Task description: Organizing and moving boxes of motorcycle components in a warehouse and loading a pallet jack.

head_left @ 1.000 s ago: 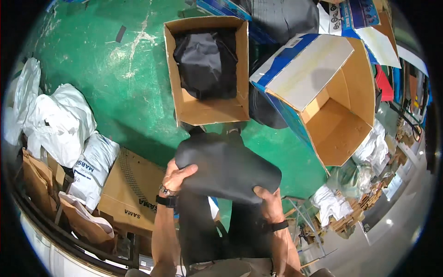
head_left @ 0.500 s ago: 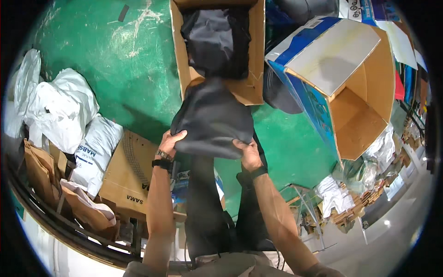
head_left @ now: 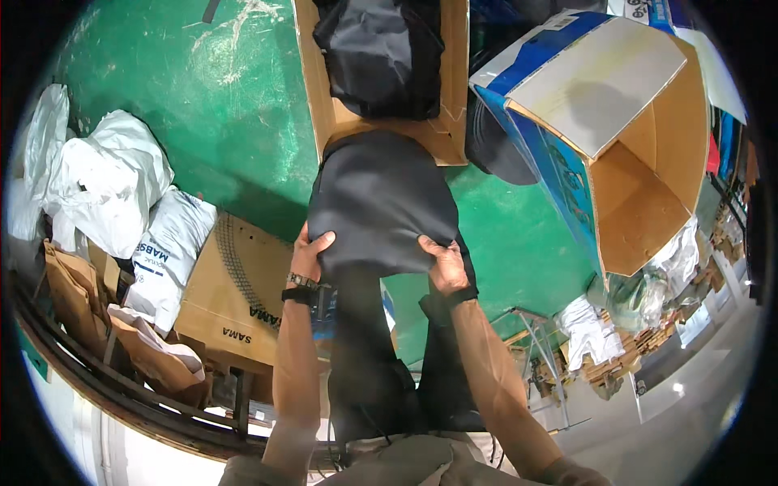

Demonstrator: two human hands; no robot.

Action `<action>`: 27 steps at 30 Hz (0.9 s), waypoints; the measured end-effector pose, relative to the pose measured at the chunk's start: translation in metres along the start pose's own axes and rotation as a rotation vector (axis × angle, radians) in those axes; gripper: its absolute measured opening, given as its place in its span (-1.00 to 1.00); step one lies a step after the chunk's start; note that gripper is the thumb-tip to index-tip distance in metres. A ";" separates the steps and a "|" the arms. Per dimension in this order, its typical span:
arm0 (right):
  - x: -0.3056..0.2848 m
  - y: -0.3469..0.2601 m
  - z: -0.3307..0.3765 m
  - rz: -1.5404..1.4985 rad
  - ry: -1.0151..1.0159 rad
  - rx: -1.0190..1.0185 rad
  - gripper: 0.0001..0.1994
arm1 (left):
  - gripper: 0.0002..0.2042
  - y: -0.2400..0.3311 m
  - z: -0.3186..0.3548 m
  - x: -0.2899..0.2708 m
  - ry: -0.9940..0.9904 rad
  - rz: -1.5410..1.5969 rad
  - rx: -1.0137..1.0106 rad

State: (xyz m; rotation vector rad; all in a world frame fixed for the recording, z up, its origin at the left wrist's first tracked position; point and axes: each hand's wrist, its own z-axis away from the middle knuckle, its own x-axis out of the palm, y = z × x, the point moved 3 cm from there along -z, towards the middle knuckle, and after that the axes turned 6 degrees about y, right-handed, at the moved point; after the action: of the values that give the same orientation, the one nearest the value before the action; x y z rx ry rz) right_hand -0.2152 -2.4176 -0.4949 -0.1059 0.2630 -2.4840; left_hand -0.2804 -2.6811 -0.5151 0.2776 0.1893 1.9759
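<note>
A smooth black piece of fabric, rounded at its far end, is stretched between my two hands in front of my legs. My left hand grips its near left corner, thumb on top and fingers hidden beneath. At the near right corner my right hand pinches it the same way. Just beyond its far edge stands an open cardboard box. Inside the box lies a heap of black, shiny fabric. Whether the held piece touches the box rim, I cannot tell.
A large blue and white carton lies tilted on the green floor to the right, its open side showing. White plastic bags, brown paper sacks and a flat brown carton line the left. A metal frame stands lower right.
The black fabric is spread flatter and wider, its far end more rounded. Both hands keep their hold. The box and carton sit slightly higher in view.
</note>
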 end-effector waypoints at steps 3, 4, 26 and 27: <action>0.001 -0.005 0.007 0.114 -0.054 -0.086 -0.61 | -0.41 -0.005 0.005 -0.002 0.038 -0.022 -0.001; 0.005 -0.009 0.011 0.236 -0.073 -0.172 -0.61 | -0.41 -0.005 0.008 -0.001 0.039 -0.023 0.011; 0.105 -0.132 0.008 -0.095 -0.110 -0.289 -0.53 | -0.55 0.180 0.002 0.162 -0.084 -0.250 0.389; 0.101 -0.126 0.000 -0.150 -0.107 -0.289 -0.49 | -0.58 0.180 -0.011 0.161 -0.133 -0.258 0.403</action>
State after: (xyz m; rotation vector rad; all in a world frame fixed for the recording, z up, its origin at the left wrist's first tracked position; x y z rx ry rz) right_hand -0.3696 -2.3800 -0.4663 -0.3906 0.5861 -2.5627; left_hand -0.5044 -2.6073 -0.4622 0.6118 0.5135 1.6464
